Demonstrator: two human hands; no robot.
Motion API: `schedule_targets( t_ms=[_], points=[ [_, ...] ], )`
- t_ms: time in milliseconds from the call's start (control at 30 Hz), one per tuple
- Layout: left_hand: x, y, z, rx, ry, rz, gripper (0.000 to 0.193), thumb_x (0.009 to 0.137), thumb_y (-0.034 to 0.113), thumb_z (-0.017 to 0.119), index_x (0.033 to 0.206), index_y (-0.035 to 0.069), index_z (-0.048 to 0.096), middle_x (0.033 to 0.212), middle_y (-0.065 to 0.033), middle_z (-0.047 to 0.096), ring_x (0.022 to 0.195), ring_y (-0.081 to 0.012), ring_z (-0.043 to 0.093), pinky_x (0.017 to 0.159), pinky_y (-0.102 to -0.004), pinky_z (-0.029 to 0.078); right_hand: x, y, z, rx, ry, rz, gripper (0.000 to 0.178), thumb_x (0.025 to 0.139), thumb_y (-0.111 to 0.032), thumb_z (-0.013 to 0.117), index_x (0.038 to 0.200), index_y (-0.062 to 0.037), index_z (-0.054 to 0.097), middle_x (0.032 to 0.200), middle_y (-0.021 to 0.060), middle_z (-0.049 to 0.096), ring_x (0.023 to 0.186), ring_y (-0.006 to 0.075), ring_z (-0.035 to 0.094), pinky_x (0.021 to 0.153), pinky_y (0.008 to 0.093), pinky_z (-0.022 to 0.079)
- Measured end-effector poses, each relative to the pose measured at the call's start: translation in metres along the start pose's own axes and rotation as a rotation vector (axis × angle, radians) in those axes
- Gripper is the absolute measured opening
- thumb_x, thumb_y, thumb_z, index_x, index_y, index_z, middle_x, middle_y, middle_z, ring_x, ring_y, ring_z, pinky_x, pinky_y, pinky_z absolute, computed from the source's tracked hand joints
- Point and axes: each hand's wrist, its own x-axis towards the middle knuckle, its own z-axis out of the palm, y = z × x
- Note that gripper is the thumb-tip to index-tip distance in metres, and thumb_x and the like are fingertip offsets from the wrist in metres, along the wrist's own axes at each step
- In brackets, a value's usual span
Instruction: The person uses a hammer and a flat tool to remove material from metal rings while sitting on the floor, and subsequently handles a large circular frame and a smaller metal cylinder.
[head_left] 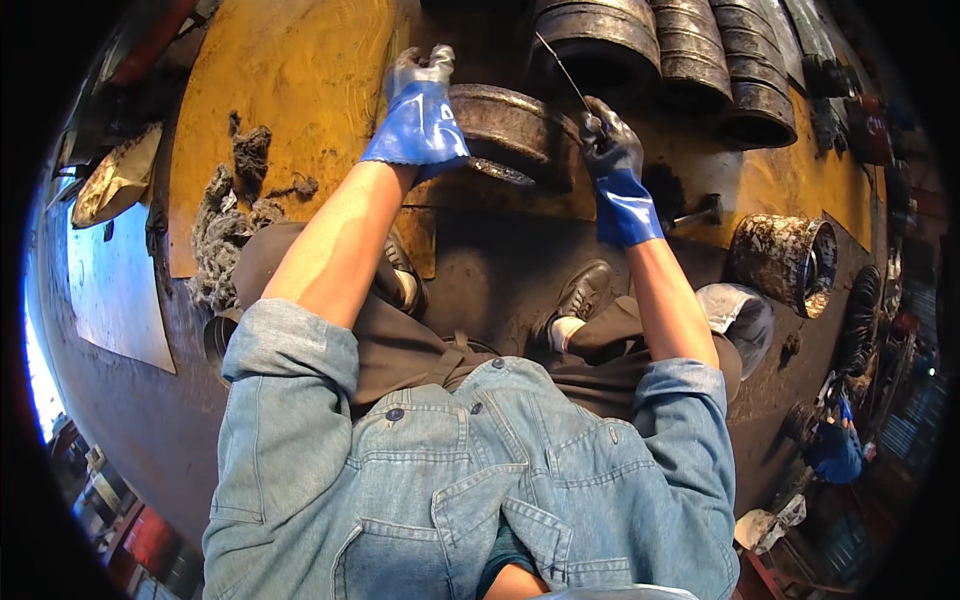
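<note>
Both my hands wear work gloves with blue cuffs and grimy grey fingers. My left hand point(420, 75) is closed, its fingers curled beside the upper left edge of a rusty metal ring point(510, 125); whether it grips anything is hidden. The ring is wide and drum-like, standing on edge between my hands. Just right of it, my right hand point(612, 145) is closed around the lower end of a thin metal rod point(562, 70). The rod slants up and left, its free tip above the ring and in front of a larger metal cylinder point(600, 40).
Several ribbed metal cylinders point(690, 60) stand at the back right. A worn yellow sheet point(290, 90) covers the floor, with grey fibre clumps point(215, 240) at left. A blotched, open-ended cylinder point(770, 260) lies right of my right forearm. My shoe point(580, 295) rests on dark floor.
</note>
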Motion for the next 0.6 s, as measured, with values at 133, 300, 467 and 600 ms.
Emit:
schedule_targets(
  t_ms=[133,300,467,600],
  points=[
    [-0.164,0.028,0.109,0.276,-0.038,-0.387,0.046,0.096,0.034,0.062,0.123,-0.003,0.056,0.101,-0.0164,0.067,0.073,-0.0237,0.063,0.062,-0.0360,0.050,-0.045,0.082,-0.028,-0.196,-0.003,0.257,0.033,0.093,-0.038,0.062,0.118,-0.0174,0.069,0.107,0.0102,0.072,0.098,0.0330,0.068,0.087,0.0411,0.054],
    [-0.190,0.044,0.069,0.281,0.182,-0.624,0.051,0.098,0.041,0.057,0.125,-0.003,0.058,0.104,-0.0164,0.068,0.080,-0.0270,0.066,0.070,-0.0392,0.053,-0.033,0.055,0.013,-0.114,0.039,0.307,0.031,0.093,-0.036,0.062,0.116,-0.0169,0.070,0.105,0.0126,0.072,0.097,0.0332,0.069,0.087,0.0412,0.055],
    [-0.210,0.085,0.077,0.156,0.187,-0.808,0.060,0.100,0.050,0.048,0.127,-0.003,0.058,0.115,-0.0151,0.068,0.100,-0.0268,0.066,0.083,-0.0376,0.053,-0.036,0.051,0.013,-0.092,0.083,0.433,0.028,0.093,-0.031,0.061,0.113,-0.0135,0.071,0.099,0.0173,0.072,0.091,0.0348,0.070,0.082,0.0409,0.056],
    [-0.196,0.047,0.059,-0.327,0.148,-0.908,0.064,0.102,0.052,0.040,0.129,-0.004,0.057,0.125,-0.0162,0.064,0.114,-0.0251,0.060,0.093,-0.0344,0.047,-0.028,0.042,0.018,-0.047,0.127,0.463,0.026,0.094,-0.031,0.059,0.111,-0.0154,0.071,0.092,0.0162,0.072,0.085,0.0334,0.071,0.078,0.0396,0.056]
  ],
)
